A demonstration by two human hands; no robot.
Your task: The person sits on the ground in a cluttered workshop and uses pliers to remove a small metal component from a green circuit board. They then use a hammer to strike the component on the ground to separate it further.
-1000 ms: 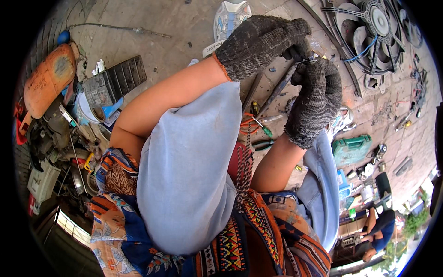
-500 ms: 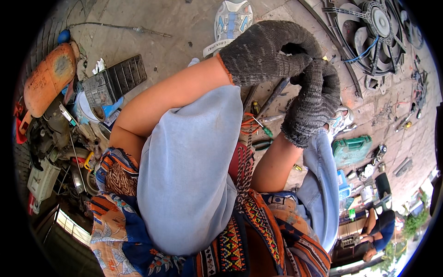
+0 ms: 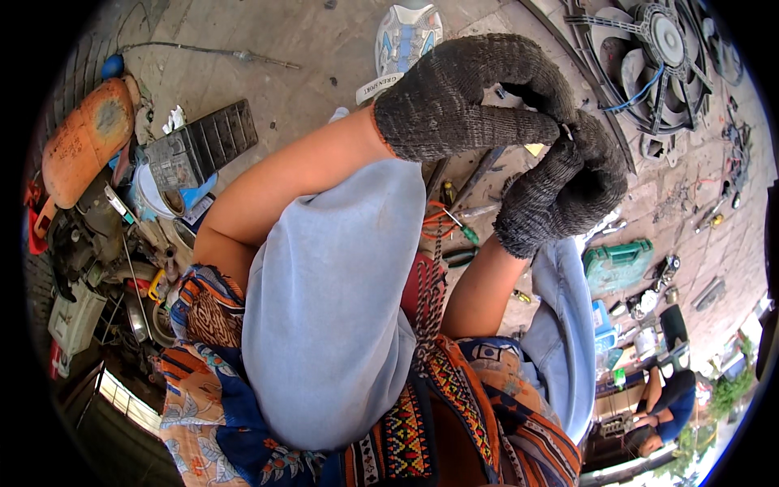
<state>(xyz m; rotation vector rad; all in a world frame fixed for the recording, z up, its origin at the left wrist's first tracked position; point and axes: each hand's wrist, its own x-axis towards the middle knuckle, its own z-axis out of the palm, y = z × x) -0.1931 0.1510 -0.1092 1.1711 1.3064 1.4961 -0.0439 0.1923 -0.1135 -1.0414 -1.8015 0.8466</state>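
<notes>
Both my hands wear dark grey knitted work gloves. The thumb and fingertips of my left hand [image 3: 466, 101] are pressed together and meet those of my right hand [image 3: 560, 191], also pinched. A tiny pale bit shows where the fingertips touch; what it is, I cannot make out. Below the hands, on the ground between my legs, lie a screwdriver with a green handle [image 3: 469, 234], an orange cord [image 3: 436, 223] and a yellow-and-black handle [image 3: 446, 193]. A dark metal bar [image 3: 480, 172] passes partly under my left hand.
A radiator fan [image 3: 667, 36] lies at the far right, with a green tool case [image 3: 618, 266] nearer. At left are an orange seat-like part [image 3: 89, 142], a black ribbed tray [image 3: 203, 142] and piled parts. Another person [image 3: 669, 410] is at lower right.
Both hands have shifted slightly right and their meeting point a little lower. My left thumb now stretches straighter, and the right hand has turned outward.
</notes>
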